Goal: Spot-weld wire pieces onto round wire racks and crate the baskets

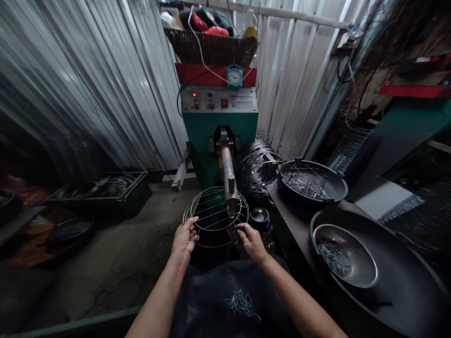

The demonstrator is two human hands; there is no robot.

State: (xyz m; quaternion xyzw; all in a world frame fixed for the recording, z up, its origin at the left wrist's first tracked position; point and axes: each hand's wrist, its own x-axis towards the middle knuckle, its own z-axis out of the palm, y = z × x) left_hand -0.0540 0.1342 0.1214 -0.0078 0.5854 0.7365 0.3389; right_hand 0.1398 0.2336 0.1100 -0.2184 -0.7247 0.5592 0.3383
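A round wire rack (206, 229), made of rings with thin parallel bars across, sits below and around the tip of a spot welder's metal arm (228, 171). My left hand (186, 238) grips its near left rim between thumb and fingers. On the near right, my right hand (251, 240) is closed with its fingertips pinched at the rim, close under the welder tip; whether a small wire piece is also between them I cannot tell. Short bent wire pieces (242, 303) lie in a small heap on the dark apron (200, 300) over my lap.
Ahead stands the green welder body (197, 124) with a lit red lamp. To the right are a stack of wire rings (259, 162), a black pan (340, 188) of wire parts, and a metal bowl (366, 277) inside a large pan (405, 291). A bin (102, 199) stands left.
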